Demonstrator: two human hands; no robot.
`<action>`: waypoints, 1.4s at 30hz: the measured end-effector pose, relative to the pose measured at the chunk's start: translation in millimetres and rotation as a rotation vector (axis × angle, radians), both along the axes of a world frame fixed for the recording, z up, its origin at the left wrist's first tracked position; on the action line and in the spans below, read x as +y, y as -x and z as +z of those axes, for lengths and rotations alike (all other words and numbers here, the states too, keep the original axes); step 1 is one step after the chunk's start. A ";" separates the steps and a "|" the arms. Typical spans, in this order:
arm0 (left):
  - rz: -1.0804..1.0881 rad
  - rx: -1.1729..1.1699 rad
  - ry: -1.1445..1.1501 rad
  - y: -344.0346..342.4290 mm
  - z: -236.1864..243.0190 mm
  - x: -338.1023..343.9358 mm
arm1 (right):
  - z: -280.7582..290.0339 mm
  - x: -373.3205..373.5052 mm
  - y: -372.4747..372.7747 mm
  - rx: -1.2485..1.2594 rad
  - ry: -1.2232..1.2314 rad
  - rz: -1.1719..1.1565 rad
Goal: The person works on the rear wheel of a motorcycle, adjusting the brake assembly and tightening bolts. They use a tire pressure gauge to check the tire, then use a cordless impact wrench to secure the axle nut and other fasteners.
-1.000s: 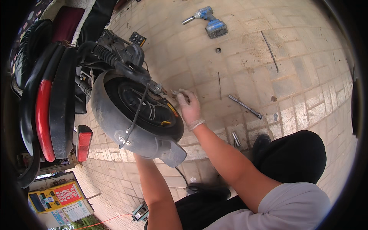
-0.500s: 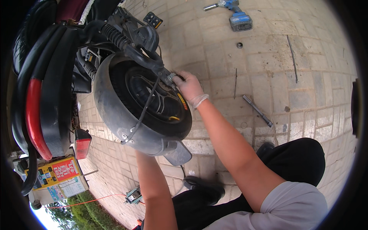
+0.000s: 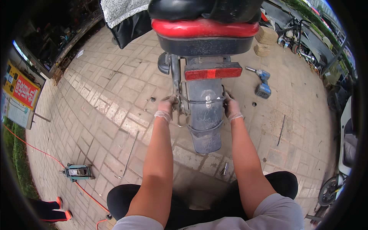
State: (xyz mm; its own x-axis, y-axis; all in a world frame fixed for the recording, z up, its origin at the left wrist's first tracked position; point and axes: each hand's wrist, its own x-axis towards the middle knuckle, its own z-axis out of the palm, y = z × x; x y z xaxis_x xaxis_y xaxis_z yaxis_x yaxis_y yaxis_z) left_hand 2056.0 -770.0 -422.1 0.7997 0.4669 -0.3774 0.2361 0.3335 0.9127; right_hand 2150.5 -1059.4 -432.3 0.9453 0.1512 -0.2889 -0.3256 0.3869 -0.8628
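Straight ahead is the back of a black two-wheeled scooter, with a grey rear fender [image 3: 207,119] hanging under a red reflector [image 3: 213,73]. My left hand [image 3: 166,106], in a thin translucent glove, grips at the wheel's left side, beside the swingarm [image 3: 176,74]. What its fingers hold is out of sight. On the opposite side, my gloved right hand [image 3: 231,107] is closed close against the wheel, its fingertips partly hidden by the fender. A dark fender bracket [image 3: 199,101] runs across between both hands. The wheel itself is mostly covered.
A blue cordless impact wrench [image 3: 263,84] lies at right, near a dark socket-like piece [image 3: 254,104]. Thin rods [image 3: 281,130] and a metal tool [image 3: 225,168] rest on the paving. A green floor jack [image 3: 78,172] with an orange hose stands left; someone's legs [image 3: 50,210] are lower left.
My view has swung from the wheel's right side to directly behind the scooter. The left hand, hidden behind the fender before, now shows. My right hand remains at the wheel's right side.
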 end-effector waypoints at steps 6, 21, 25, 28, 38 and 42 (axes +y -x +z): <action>-0.060 -0.132 0.109 17.3 12.1 -12.7 | 37.2 -83.2 -25.3 -0.025 0.589 -0.001; 0.202 -0.262 -0.430 19.0 -4.5 -36.3 | 165.2 -75.2 -17.3 -0.098 0.829 0.195; 0.163 -0.226 -0.421 19.0 -2.5 -37.5 | 171.2 -69.5 -30.0 -0.150 0.908 0.276; 0.131 -0.176 -0.428 19.4 -4.3 -37.5 | 165.3 -72.0 -36.3 -0.199 0.960 0.358; -0.002 -0.189 0.081 18.0 1.3 -22.8 | 143.5 -102.6 -94.9 -0.442 1.524 0.594; 0.047 -0.191 0.082 17.4 4.4 -26.0 | 147.8 -122.1 -117.8 -0.512 1.371 0.539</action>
